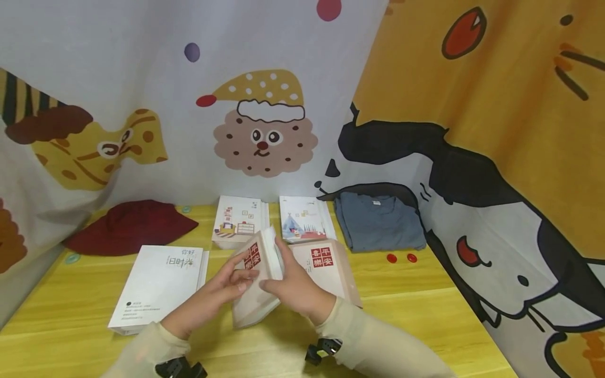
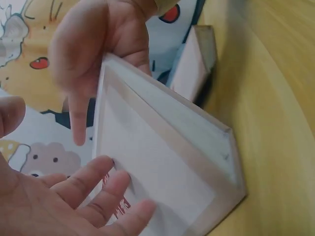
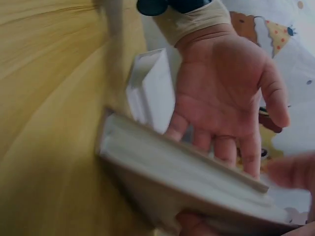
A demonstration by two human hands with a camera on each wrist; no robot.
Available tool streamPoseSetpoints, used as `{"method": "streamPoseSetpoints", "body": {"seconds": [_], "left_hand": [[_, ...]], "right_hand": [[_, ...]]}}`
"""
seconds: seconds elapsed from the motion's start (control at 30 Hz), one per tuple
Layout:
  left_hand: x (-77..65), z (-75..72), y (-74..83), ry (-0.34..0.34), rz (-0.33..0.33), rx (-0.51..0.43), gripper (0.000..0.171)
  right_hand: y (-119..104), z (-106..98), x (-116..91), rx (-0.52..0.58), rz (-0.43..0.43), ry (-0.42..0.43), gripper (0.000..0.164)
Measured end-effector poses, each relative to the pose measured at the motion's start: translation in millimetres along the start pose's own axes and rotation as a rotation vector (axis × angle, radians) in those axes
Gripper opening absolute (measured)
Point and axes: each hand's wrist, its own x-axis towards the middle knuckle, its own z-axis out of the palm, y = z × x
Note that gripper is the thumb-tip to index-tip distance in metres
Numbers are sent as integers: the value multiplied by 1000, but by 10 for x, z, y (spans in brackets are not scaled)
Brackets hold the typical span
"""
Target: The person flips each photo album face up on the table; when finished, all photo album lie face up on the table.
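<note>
In the head view, a thick cream book [image 1: 252, 307] with red square lettering on its cover stands tilted on the yellow table between both hands. My right hand [image 1: 302, 291] holds its right side, thumb on the near face and the other fingers behind. The left hand [image 1: 222, 289] rests loosely spread fingers against the front cover; in the left wrist view these fingers [image 2: 106, 196] are fairly straight and the thumb stands off the book. Behind the right hand lies a second cream book [image 1: 337, 283] with the same red lettering. The right wrist view shows the held book's page edges [image 3: 172, 164].
A white book [image 1: 158, 289] lies at the left. Two illustrated books [image 1: 238, 220] [image 1: 304, 220] lie at the back. A dark red hat [image 1: 134, 226] is at the back left, a folded grey-blue shirt [image 1: 378, 223] at the back right. Two red discs [image 1: 392, 258] lie before the shirt.
</note>
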Motion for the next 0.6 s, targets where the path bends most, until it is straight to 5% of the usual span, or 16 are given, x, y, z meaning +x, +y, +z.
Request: {"method": "streamPoseSetpoints", "body": {"seconds": [0.13, 0.33, 0.6], "left_hand": [[19, -33, -78, 21, -35, 56, 69], [22, -112, -183, 138, -159, 108, 74], [35, -167, -216, 251, -291, 140, 78]], "right_hand": [[96, -36, 2, -126, -1, 29, 105], [182, -88, -10, -208, -28, 77, 104], [278, -77, 2, -171, -9, 97, 103]]}}
